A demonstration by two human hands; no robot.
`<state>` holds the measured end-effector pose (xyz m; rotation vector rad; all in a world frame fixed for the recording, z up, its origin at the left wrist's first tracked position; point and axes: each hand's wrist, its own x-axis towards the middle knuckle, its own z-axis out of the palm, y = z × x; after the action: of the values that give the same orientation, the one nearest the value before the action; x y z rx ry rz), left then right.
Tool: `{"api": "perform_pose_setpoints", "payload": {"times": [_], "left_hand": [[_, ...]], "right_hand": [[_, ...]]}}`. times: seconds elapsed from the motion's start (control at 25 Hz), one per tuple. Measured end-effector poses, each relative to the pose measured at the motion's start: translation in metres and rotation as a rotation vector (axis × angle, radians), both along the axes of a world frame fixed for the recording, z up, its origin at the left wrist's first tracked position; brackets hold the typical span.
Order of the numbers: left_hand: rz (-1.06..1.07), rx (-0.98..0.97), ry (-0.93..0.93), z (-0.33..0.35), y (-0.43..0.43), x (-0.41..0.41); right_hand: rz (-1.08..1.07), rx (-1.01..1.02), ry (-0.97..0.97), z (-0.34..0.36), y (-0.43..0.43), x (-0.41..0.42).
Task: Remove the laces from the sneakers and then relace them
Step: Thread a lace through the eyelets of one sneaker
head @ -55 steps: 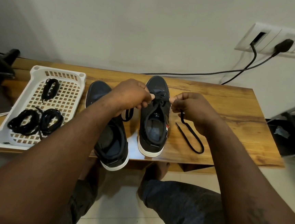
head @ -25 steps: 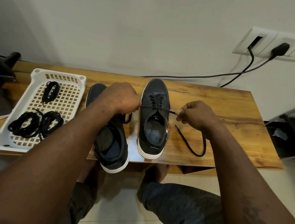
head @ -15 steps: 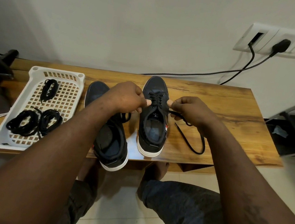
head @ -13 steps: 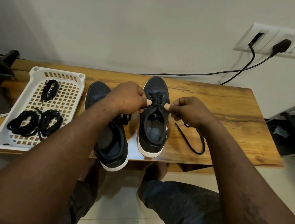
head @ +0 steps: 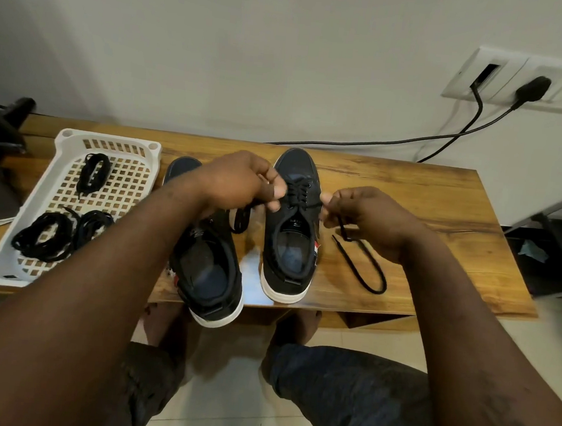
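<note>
So, this is mid-relacing on the sneaker (head: 295, 166) sitting dead centre on the table (head: 443, 210), toe pointing to 12 o'clock. The lace (head: 366, 271) is already crossed through a few rows up by the toe. My left hand (head: 241, 182) pinches one end at the shoe's 9 o'clock, with a loop hanging under it. My right hand (head: 371, 217) pinches the other end at 3 o'clock, and its loose tail trails off on the wood toward 4 o'clock. Next move, I'd guess, is feeding one tip through the next free eyelet and pulling both sides even, which needs a tight fingertip hold right near the tip. The other sneaker (head: 207, 267) sits at 8 o'clock with its heel over the edge and its front hidden by my arm. The tray (head: 72, 133) with spare laces (head: 43, 239) is out at 9 o'clock.
</note>
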<state>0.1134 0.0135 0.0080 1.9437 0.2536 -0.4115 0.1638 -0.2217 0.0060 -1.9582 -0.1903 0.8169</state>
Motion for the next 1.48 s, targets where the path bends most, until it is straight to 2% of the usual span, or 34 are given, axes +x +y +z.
{"api": "perform_pose_setpoints", "payload": {"times": [0.04,0.12,0.32,0.44,0.56,0.64,0.76,1.0,1.28,1.36,1.48], "left_hand": [[0.062,-0.171,-0.021,0.003,0.000,0.000],[0.167,-0.374,-0.091,0.008,-0.005,0.001],[0.235,-0.539,-0.294,0.023,-0.021,0.000],[0.215,-0.561,-0.398,0.028,-0.022,-0.001],[0.163,-0.735,-0.340,0.029,-0.022,-0.004],[0.198,-0.779,-0.269,0.028,-0.023,-0.004],[0.269,-0.694,-0.243,0.028,-0.025,-0.003],[0.408,-0.579,-0.348,0.025,-0.034,0.001],[0.560,-0.892,-0.378,0.029,-0.055,0.003],[0.611,-0.904,-0.382,0.029,-0.061,0.004],[0.650,-0.810,-0.412,0.027,-0.065,0.005]], "right_hand": [[-0.027,0.118,0.033,0.004,-0.001,-0.001],[-0.073,0.300,0.039,0.010,0.002,-0.002],[-0.240,0.679,-0.002,0.016,0.016,0.001],[-0.313,0.798,-0.059,0.019,0.024,0.000],[-0.347,0.898,-0.075,0.016,0.032,-0.002],[-0.368,0.923,-0.075,0.016,0.033,-0.002],[-0.384,0.898,-0.090,0.017,0.034,-0.002],[-0.432,0.955,-0.003,0.020,0.041,-0.007],[-0.513,1.034,0.040,0.020,0.060,-0.012],[-0.511,1.042,0.035,0.017,0.065,-0.013],[-0.511,1.023,0.026,0.013,0.070,-0.014]]}}
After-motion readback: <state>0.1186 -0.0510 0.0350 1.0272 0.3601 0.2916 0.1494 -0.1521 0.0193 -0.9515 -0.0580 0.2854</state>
